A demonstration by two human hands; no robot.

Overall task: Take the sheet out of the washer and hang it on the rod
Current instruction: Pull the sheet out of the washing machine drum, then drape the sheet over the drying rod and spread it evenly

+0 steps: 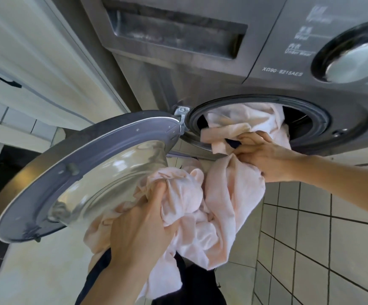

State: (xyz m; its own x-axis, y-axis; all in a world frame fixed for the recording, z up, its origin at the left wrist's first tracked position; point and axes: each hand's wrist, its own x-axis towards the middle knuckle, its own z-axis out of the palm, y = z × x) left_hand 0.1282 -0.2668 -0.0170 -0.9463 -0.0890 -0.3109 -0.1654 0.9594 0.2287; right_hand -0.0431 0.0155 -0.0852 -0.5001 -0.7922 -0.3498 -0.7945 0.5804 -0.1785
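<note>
The washer [200, 80] in front of you carries a model mark on its grey panel that reads roughly "XG90-9216AES", though the last characters are blurred. Beside the dial [352, 51] you can make out "Wool" and "Under Wear"; the other lettering there is too smeared to read. The detergent drawer [174, 31] sits at the upper left of the panel.

The pale pink sheet [229, 194] is only partly out. One bunch fills the upper left of the drum opening [306, 122]. The rest spills over the lower lip and hangs in folds between your hands, down in front of your dark trousers [200, 282]. A small patch of dark cloth [233, 143] shows among the folds at the lip.

Your right hand [264, 155] is at the lower edge of the opening, fingers curled round a fold of the sheet. Your left hand [143, 227] is lower and nearer to you, fist closed round a gathered wad of it, with the wad lying against the glass bowl of the door [68, 172].

The door stands swung wide to the left on its hinge [182, 116], taking up the space on that side, close to the white cabinet [35, 51]. To the right, under your right forearm, lies the tiled floor [321, 249].
</note>
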